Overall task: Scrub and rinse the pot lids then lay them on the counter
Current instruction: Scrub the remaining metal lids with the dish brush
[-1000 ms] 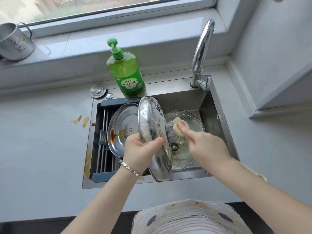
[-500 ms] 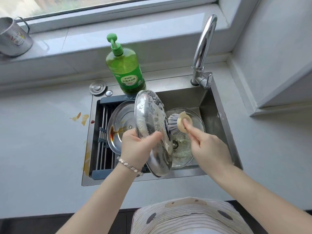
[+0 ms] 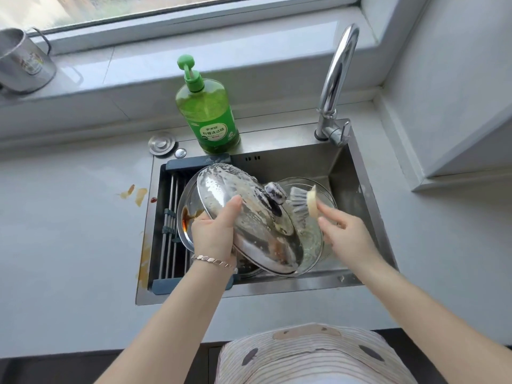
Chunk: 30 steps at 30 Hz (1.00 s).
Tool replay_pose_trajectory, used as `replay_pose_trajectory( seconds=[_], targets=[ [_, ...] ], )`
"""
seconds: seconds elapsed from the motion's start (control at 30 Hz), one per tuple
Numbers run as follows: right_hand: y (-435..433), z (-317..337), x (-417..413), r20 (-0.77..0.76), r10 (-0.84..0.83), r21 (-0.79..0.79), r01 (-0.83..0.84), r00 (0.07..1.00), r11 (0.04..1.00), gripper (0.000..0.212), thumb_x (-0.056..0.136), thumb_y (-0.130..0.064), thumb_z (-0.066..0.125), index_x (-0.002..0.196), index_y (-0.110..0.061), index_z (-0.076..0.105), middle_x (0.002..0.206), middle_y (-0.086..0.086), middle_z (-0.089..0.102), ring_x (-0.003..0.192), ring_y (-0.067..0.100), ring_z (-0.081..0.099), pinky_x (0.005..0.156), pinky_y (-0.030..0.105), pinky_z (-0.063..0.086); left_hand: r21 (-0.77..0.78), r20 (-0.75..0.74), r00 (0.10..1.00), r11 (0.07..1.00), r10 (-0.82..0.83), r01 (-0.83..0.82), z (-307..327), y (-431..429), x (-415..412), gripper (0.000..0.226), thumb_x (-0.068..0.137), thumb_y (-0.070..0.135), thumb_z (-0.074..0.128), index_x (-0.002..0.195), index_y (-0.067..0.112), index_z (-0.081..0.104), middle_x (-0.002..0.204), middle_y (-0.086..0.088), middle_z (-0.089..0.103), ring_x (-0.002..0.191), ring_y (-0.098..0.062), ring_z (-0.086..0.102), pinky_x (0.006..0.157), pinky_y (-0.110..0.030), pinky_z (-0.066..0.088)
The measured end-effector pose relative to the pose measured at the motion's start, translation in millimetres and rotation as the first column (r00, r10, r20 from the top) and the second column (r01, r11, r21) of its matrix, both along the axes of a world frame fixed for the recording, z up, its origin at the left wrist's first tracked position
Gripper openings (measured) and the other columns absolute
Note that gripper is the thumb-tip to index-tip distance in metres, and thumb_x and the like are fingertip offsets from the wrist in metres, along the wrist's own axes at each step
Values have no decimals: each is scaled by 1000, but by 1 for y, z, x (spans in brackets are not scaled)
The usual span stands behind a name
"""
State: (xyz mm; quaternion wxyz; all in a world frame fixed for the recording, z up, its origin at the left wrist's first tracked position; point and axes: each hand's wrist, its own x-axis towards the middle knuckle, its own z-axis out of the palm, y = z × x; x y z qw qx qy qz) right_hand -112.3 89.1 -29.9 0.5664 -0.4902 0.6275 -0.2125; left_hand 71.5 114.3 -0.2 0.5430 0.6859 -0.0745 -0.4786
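My left hand [image 3: 214, 231] grips the left rim of a soapy steel pot lid [image 3: 246, 217], held tilted over the sink with its domed top and dark knob facing up and right. My right hand [image 3: 343, 231] holds a dish brush [image 3: 303, 202] by its pale round head, the bristles next to the lid's knob. Under the held lid a second steel lid [image 3: 186, 214] with brown sauce stains lies on the rack. A glass lid [image 3: 314, 242] rests in the basin behind the brush.
The steel sink [image 3: 357, 189] has a roll-up drying rack [image 3: 170, 217] over its left part. A green dish soap bottle [image 3: 206, 112] and the faucet [image 3: 336, 79] stand at the back rim. Sauce spots [image 3: 135, 194] mark the left counter. A metal mug [image 3: 23, 62] sits on the windowsill.
The steel lid has turned from edge-on to showing its domed top and knob. My right hand with the brush has shifted a little to the right, off the underside.
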Motion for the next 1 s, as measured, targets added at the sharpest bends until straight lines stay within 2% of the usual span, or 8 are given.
replay_pose_trajectory(
  seconds=[0.1,0.17,0.33,0.4,0.53,0.73,0.93,1.0],
  targets=[
    [24,16,20,-192,274,-166,-306,942,937,38,96,-28,46,125,-52,47,76,-21,68,74,7,59,73,31,48,-23,39,999,1000,12,-11,-1,-1,-8,9,80,16,71,86,11,66,80,-7,72,78,-26,70,72,-38,58],
    [25,19,29,-245,285,-191,-334,927,923,37,96,-32,44,123,-56,46,103,-9,70,93,19,61,82,37,50,-58,68,998,998,-12,16,1,1,-11,6,80,13,70,76,15,67,70,-3,72,74,-24,70,71,-37,58],
    [11,-1,14,-287,334,-32,-357,898,934,35,96,-33,43,124,-54,47,120,-10,64,111,19,57,92,39,47,-47,67,998,999,16,-13,3,1,-4,7,81,16,70,75,17,66,67,0,72,77,-24,70,71,-39,58],
    [24,-4,13,-286,361,2,-376,888,927,36,96,-32,43,126,-51,47,122,-9,63,110,18,57,91,39,48,-60,82,996,998,22,-18,3,0,-1,7,80,16,70,75,16,66,73,-4,73,80,-27,70,76,-43,58],
    [15,8,21,-260,273,-172,-322,926,931,38,96,-30,43,126,-53,46,114,-7,67,104,19,60,86,39,50,-88,109,994,996,-14,24,4,1,-14,8,80,11,70,74,16,68,85,-10,72,88,-31,69,83,-47,55],
    [15,17,23,-342,360,-101,-415,868,904,37,97,-34,39,128,-53,44,120,-9,64,104,19,59,86,35,49,-31,73,997,999,38,-35,-2,-1,-5,9,80,20,71,74,16,65,67,0,72,77,-24,71,76,-41,58],
    [3,24,35,-280,318,-210,-381,906,900,37,97,-32,40,127,-53,45,106,-5,68,97,21,60,82,36,49,13,66,997,999,31,-32,-9,-3,-5,21,77,32,72,75,12,65,87,-12,72,84,-31,69,81,-47,55],
    [7,29,36,-321,334,-262,-422,886,868,38,97,-31,39,128,-53,44,83,-10,65,78,19,56,69,31,45,42,58,998,998,36,-38,-11,-5,-4,28,72,37,75,74,12,64,87,-13,72,83,-32,69,81,-47,55]
  ],
)
